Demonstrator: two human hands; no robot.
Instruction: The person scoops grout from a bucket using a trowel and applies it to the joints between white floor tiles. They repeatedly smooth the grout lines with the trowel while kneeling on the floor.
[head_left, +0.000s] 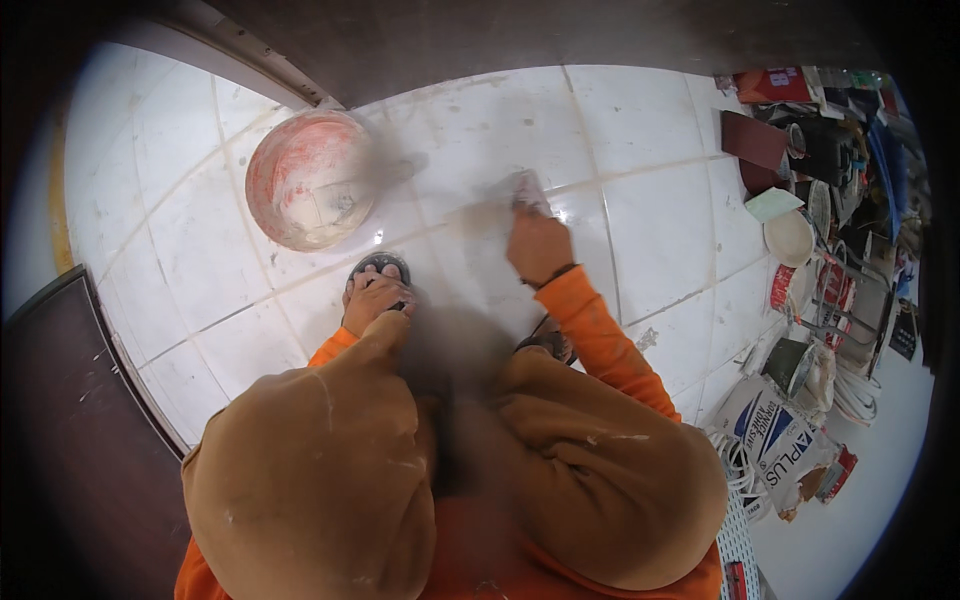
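Note:
My right hand (pixel 541 247), at the end of an orange sleeve, reaches out over the white tiled floor (pixel 655 225). Its fingers are closed round a small, pale pinkish-white thing (pixel 528 190), which is held down at the tiles; its kind is too blurred to tell. My left hand (pixel 376 298) lies over my left foot, beside the front of a dark sandal (pixel 394 262), with its fingers resting there and no tool in them. Ahead and to the left stands a round tub (pixel 262 185), smeared red and white inside, with whitish material at the bottom.
Along the right wall lies a clutter of tubs, tools and a torn white adhesive bag (pixel 770 440). A dark panel (pixel 600 35) spans the far side. Another dark board (pixel 75 370) stands at the left. My bent knees (pixel 310 470) fill the near part.

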